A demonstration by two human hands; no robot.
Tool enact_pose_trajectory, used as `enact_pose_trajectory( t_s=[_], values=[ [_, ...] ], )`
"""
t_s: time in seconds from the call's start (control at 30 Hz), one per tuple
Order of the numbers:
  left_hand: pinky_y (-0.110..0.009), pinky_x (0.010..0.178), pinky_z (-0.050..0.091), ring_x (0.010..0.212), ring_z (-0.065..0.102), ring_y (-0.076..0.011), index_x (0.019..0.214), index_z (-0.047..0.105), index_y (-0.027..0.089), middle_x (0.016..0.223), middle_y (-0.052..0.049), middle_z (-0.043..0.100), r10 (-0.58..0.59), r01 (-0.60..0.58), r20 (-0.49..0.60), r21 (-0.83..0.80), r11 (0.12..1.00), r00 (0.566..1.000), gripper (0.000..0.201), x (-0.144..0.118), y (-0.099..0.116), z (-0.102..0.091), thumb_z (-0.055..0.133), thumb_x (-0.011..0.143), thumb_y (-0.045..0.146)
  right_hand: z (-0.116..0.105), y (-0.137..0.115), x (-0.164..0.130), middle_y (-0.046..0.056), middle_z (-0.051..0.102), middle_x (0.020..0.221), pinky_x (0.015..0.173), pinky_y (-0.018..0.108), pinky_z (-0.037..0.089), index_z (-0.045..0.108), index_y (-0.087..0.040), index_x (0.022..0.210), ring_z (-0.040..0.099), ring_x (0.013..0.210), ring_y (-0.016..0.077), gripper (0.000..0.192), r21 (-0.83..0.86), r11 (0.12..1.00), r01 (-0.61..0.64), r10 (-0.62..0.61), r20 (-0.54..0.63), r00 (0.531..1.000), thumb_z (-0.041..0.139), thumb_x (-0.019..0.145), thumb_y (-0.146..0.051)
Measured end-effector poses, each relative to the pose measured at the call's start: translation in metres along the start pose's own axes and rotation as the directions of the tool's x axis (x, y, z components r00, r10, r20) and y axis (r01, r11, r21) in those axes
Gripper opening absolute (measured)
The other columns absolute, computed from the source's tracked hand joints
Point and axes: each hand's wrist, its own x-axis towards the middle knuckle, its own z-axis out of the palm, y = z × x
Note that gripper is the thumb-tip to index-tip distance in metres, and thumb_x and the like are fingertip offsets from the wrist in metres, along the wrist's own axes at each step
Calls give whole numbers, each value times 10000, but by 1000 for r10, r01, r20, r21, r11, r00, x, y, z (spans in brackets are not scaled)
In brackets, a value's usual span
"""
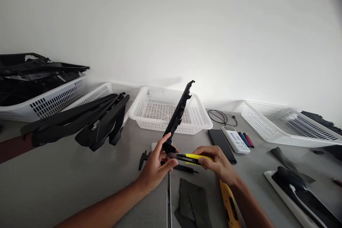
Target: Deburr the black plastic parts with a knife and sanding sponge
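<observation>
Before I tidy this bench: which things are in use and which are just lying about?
In use: left hand holding the long black plastic part; right hand holding the yellow utility knife.

Lying about: empty white basket, black phone, second yellow knife, black caliper.

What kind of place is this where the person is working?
Probably a small workshop bench for trimming moulded plastic parts. The left hand holds a long black plastic part, the right hand a yellow utility knife, and white baskets stand along the wall, some holding more black parts.
</observation>
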Motion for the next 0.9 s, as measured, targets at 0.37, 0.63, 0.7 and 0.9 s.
enact_pose_trajectory(
  t_s=[0.37,0.63,0.7,0.9],
  values=[
    [-319,696,577,748,660,-171,1668,286,329,1167,-78,715,-15,15,-14,23,1000,1000,909,0,-2,0,749,925,575,-2,1,0,42,694,720,547,267,440,825,-176,889,558,593,161,389,-28,1000,-3,4,14,1000,676,923,-534],
    [-332,710,567,694,658,-183,1682,272,300,869,-11,712,-40,43,-40,78,996,998,962,-1,0,-1,753,908,607,1,3,0,44,693,748,558,270,435,813,-184,903,567,622,170,356,-74,997,7,-12,-72,997,676,932,-512],
    [-335,718,568,707,662,-187,1676,284,300,898,-19,722,-42,45,-39,81,996,998,950,0,0,-1,759,908,595,2,3,0,37,691,742,565,268,432,815,-186,909,564,624,167,343,-80,997,9,-15,-79,997,675,936,-498],
    [-322,725,543,754,640,-172,1684,242,344,1151,-67,728,-32,33,-15,44,998,999,997,0,0,0,800,886,562,3,2,1,46,725,788,596,274,437,803,-181,911,589,667,181,339,-150,988,35,-61,-176,982,667,948,-489]
  ],
)
